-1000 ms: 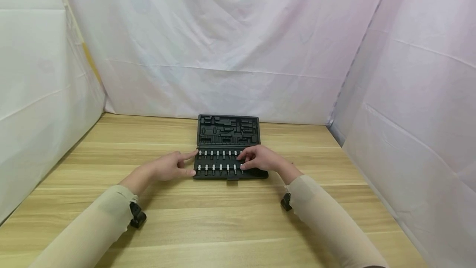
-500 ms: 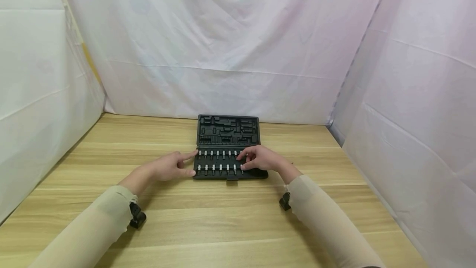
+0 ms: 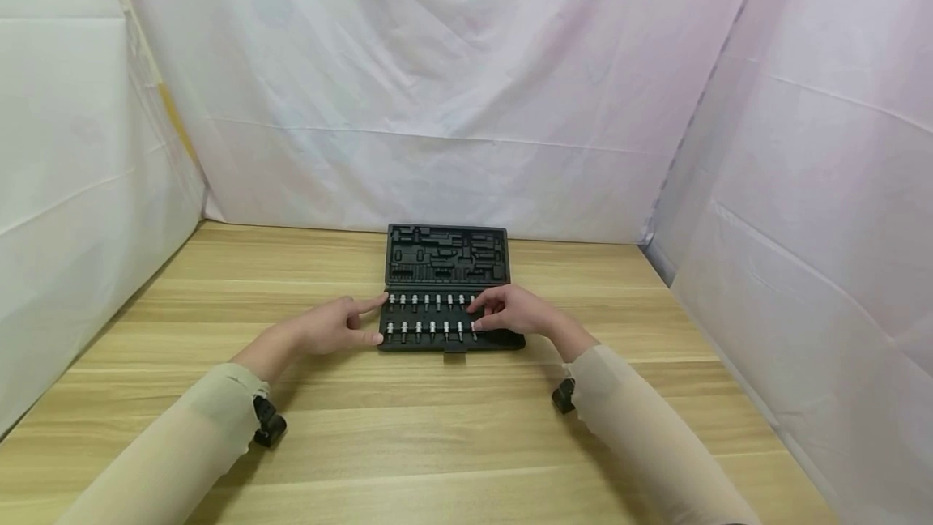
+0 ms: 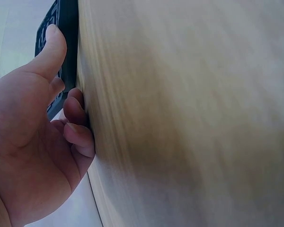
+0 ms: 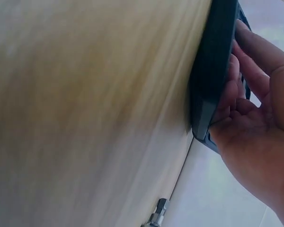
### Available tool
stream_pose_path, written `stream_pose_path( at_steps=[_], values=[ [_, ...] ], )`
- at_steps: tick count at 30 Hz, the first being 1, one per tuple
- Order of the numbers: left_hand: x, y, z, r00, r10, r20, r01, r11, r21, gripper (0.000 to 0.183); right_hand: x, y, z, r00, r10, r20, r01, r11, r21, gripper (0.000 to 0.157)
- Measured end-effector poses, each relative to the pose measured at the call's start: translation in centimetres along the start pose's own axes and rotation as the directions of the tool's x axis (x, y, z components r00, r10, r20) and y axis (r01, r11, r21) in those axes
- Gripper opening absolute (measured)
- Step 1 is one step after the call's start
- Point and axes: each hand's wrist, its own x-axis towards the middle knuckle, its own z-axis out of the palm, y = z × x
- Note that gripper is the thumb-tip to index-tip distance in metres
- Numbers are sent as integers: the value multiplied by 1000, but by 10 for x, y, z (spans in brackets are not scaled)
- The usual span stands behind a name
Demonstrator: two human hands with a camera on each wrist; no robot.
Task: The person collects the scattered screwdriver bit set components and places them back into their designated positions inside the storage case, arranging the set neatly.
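A black tool case (image 3: 448,256) lies with its lid raised, two rows of silver bit sockets (image 3: 433,329) in its lower half. At the case's left edge is my left hand (image 3: 334,326), its straight index finger at the upper corner and its thumb (image 4: 57,47) at the lower one. The other left fingers curl loosely. My right hand (image 3: 513,310) reaches over the right part of the case. Its thumb touches the end socket (image 3: 475,334) of the lower row, and its index finger rests by the upper row. The wall (image 5: 215,61) of the case hides part of the right fingers.
One loose bit socket (image 5: 157,213) lies on the wooden table (image 3: 430,428), to the right of the case. A white cloth (image 3: 437,87) hangs behind the table, with more cloth at both sides.
My right index finger has shifted slightly to the right by the upper row, and the right wrist moved a little with it. My left hand and the case have stayed put.
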Motion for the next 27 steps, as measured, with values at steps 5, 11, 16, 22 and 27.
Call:
stream_pose_path(
  at_steps=[5, 11, 16, 22, 27],
  values=[
    [1, -2, 0, 1000, 3, 7, -3, 1000, -9, 89, -9, 8, -10, 999, -5, -44, 7, 999, 32, 27],
    [4, -6, -1, 1000, 18, 17, -18, 1000, -26, 90, -25, 27, -27, 989, -20, -144, 24, 999, 26, 26],
    [5, -8, -1, 1000, 21, 17, -20, 999, -31, 89, -39, 48, -45, 981, 4, -196, 0, 1000, 19, 29],
    [3, -4, -1, 1000, 15, 12, -15, 1000, -20, 89, -57, 70, -62, 972, 71, -224, -70, 997, 14, 33],
    [4, -5, -1, 999, 26, 20, -26, 999, -20, 88, -63, 86, -68, 969, 92, -230, -103, 994, -40, 29]
  ],
)
